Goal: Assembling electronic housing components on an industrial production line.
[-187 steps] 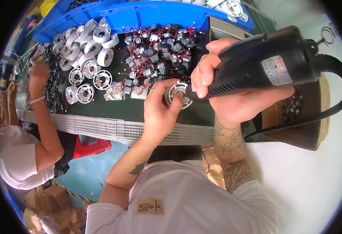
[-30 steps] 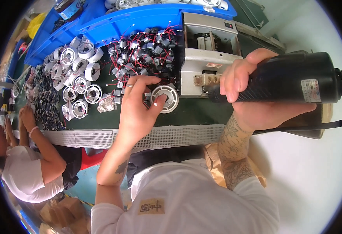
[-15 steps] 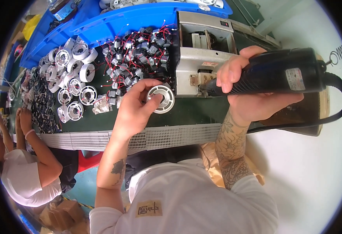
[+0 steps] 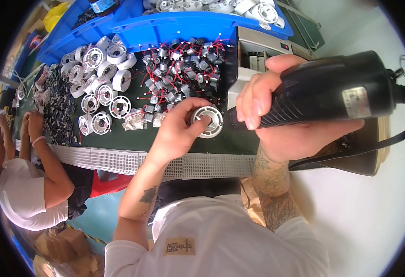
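Note:
My left hand (image 4: 177,134) pinches a round white plastic housing (image 4: 215,121), its thumb pressed into the open face. Wrapped round a thick black electric screwdriver (image 4: 327,92) is my right hand (image 4: 283,138), the tool lying nearly level and pointing left. The screwdriver's front end is close to the right rim of the housing; its bit is hidden or too blurred to make out. Behind the tool stands a pale metal-cased machine (image 4: 271,40), partly covered by my right hand. Both hands are above the green worktop (image 4: 161,141).
A pile of small motors with red wires (image 4: 184,69) lies behind my left hand. Several white housings (image 4: 105,94) are heaped left of it, beside dark small parts (image 4: 59,106). Blue bins (image 4: 179,28) stand behind. A co-worker (image 4: 31,189) sits at left. The tool's cable (image 4: 350,150) loops at right.
The screwdriver has drawn back from the machine, its front end now beside the housing. The view has shifted, so the bench contents appear farther right.

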### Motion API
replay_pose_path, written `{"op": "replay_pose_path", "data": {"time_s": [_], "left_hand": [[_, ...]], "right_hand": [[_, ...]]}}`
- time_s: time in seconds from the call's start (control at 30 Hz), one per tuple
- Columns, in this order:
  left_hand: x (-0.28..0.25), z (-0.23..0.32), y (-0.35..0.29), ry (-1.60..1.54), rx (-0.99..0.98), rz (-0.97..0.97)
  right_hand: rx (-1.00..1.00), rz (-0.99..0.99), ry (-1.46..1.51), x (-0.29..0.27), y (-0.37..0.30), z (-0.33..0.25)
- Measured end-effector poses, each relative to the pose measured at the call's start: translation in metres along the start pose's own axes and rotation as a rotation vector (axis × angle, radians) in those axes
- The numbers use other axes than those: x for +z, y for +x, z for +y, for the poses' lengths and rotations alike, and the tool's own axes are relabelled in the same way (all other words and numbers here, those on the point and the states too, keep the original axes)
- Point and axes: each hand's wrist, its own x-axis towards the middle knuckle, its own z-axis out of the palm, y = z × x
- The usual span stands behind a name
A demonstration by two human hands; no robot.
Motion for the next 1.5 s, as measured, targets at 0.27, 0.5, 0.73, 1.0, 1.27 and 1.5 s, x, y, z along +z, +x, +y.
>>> {"op": "replay_pose_path", "data": {"time_s": [0.27, 0.5, 0.73, 1.0, 1.27, 1.5], "left_hand": [[-0.001, -0.001, 0.0, 0.026, 0.016, 0.016], [-0.001, -0.003, -0.001, 0.082, 0.0, 0.034], [0.001, -0.003, 0.001, 0.019, 0.077, 0.022], [0.004, 0.006, -0.019, 0.778, 0.436, 0.346], [-0.026, 0.044, -0.026, 0.724, 0.482, 0.289], [-0.198, 0.102, 0.056, 1.363, 0.457, 1.037]], "right_hand": [[0.041, 0.14, 0.029, 0.006, 0.001, 0.02], [0.077, 0.141, 0.093, 0.01, 0.002, 0.023], [0.093, 0.166, 0.096, 0.012, -0.002, 0.029], [0.032, -0.007, 0.192, -0.004, -0.007, 0.019], [-0.02, 0.119, 0.016, -0.037, -0.03, -0.014], [0.012, 0.198, 0.056, -0.035, -0.038, 0.001]]}}
